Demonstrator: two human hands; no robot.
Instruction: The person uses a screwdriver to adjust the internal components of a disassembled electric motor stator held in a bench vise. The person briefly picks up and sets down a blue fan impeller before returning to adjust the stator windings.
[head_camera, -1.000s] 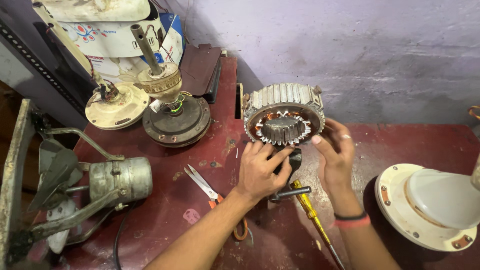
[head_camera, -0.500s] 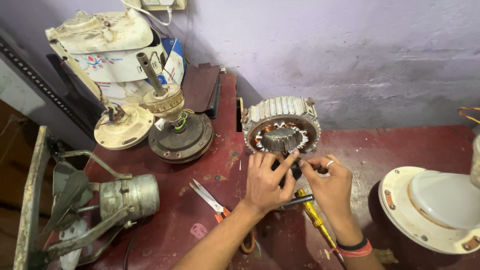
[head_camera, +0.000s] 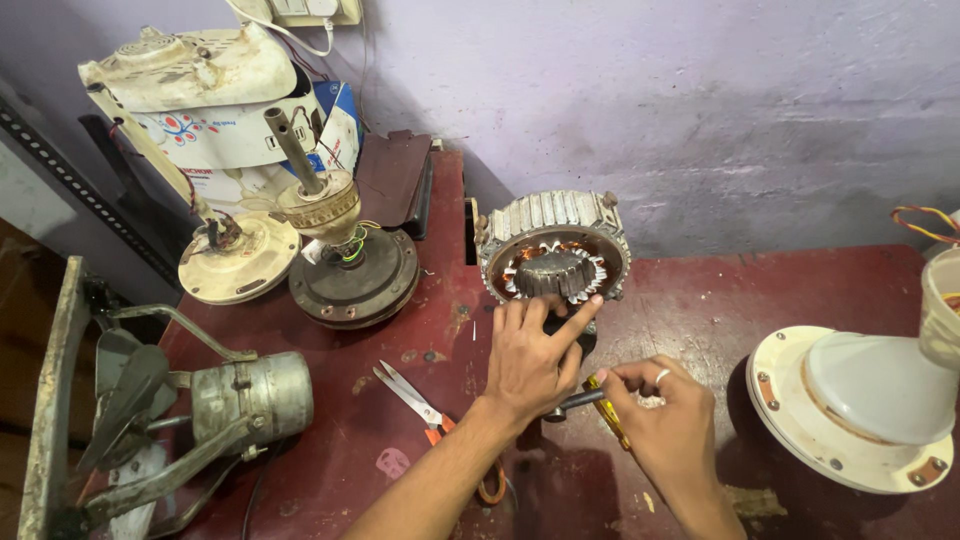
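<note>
A round metal fan stator (head_camera: 553, 245) with copper windings stands on edge on the dark red table (head_camera: 720, 300), against the wall. My left hand (head_camera: 530, 360) lies just below it, index fingertip touching its lower rim. My right hand (head_camera: 660, 415) is lower and to the right, fingers pinched on a yellow-handled screwdriver (head_camera: 607, 410) lying on the table. A dark metal tool (head_camera: 575, 400) shows between the two hands.
Orange-handled scissors (head_camera: 420, 405) lie left of my forearm. A fan motor base with an upright shaft (head_camera: 345, 260) and a cream fan part (head_camera: 235, 260) stand at back left. A caged exhaust fan (head_camera: 190, 410) fills the left edge. A white fan housing (head_camera: 860, 400) sits at right.
My right hand has dropped from the stator's right side to the screwdriver on the table. My left hand stays below the stator, one finger now stretched to its rim.
</note>
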